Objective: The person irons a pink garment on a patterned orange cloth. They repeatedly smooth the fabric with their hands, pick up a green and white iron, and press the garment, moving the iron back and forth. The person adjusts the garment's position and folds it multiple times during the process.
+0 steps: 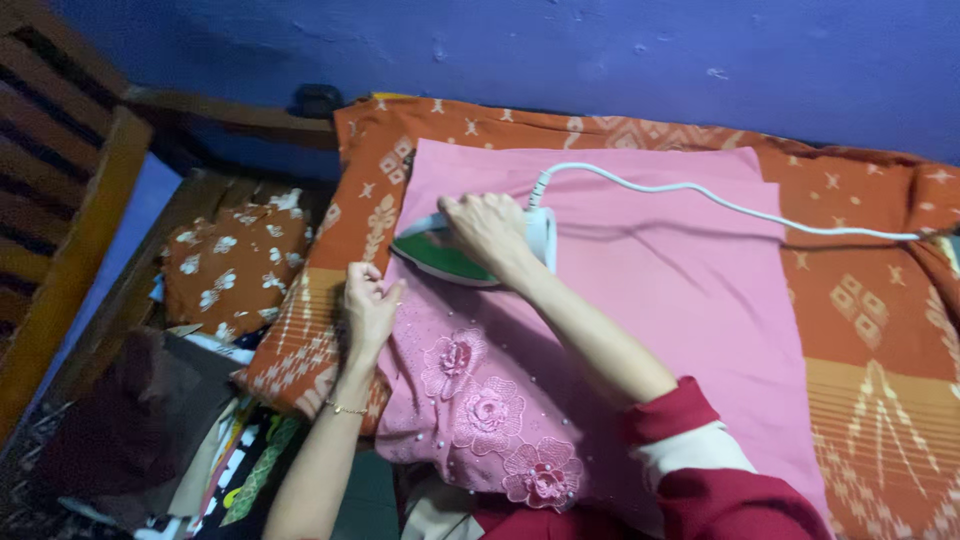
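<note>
Now we are gripping the green-and-white iron (455,255) with our right hand (488,228), resting it on the pink garment (620,300), while our left hand (368,305) is pinching the garment's edge over the orange patterned cloth (870,300).

A rough blue-violet wall (620,50) runs behind everything, dimly lit, with a slatted dark wooden chair back (60,170) standing at the left and a heap of folded patterned fabrics (230,265) piled low beside it.

One head-worn camera looks steeply down, close over the pink cloth (660,280).
</note>
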